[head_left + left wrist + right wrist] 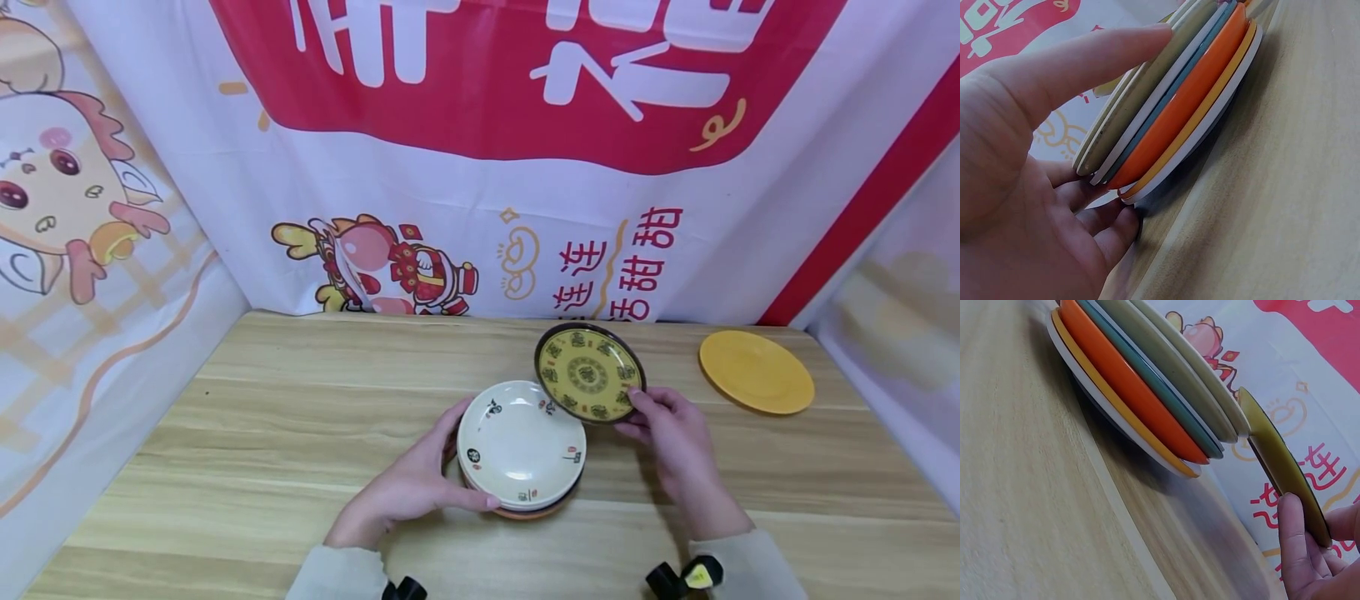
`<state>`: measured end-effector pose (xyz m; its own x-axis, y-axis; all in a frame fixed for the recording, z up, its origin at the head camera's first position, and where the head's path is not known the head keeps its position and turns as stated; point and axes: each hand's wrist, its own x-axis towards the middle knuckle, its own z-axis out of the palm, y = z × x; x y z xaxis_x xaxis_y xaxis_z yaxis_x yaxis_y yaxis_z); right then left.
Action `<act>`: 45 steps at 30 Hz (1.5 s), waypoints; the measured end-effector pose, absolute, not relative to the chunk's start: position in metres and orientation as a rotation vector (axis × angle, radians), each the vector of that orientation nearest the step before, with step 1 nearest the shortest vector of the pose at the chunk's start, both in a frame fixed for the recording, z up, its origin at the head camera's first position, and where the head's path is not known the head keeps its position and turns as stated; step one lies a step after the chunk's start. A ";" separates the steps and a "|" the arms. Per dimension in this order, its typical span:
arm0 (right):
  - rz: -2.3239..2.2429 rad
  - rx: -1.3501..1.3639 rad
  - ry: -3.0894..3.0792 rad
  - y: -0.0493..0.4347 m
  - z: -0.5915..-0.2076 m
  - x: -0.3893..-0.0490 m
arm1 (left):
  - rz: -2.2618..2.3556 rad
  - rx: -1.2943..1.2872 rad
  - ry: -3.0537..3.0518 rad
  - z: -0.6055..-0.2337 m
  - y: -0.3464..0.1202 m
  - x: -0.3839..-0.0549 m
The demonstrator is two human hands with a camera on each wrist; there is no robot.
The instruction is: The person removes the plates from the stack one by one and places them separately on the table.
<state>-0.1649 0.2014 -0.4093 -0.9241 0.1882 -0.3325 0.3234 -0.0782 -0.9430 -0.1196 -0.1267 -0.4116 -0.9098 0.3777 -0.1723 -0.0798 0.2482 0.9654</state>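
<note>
A stack of several plates stands on the table, topped by a white plate (519,446) with small dark and red marks. In the wrist views, the stack's edges show cream, teal, orange (1185,106), yellow and white. My left hand (423,475) grips the stack's left side, thumb along the near rim and fingers curled at the far side. My right hand (675,433) pinches a yellow-green patterned plate (588,375) with a dark rim by its lower right edge. That plate is tilted, and its lower left edge overlaps the white plate's far right rim.
A plain yellow plate (756,372) lies at the back right of the wooden table (247,467). Behind the table hangs a white and red printed cloth (480,183), and more printed cloth (97,250) borders the left side.
</note>
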 end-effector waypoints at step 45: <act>-2.223 0.777 2.049 0.239 -0.423 -0.179 | 1.707 0.307 2.165 -0.414 -0.127 -0.120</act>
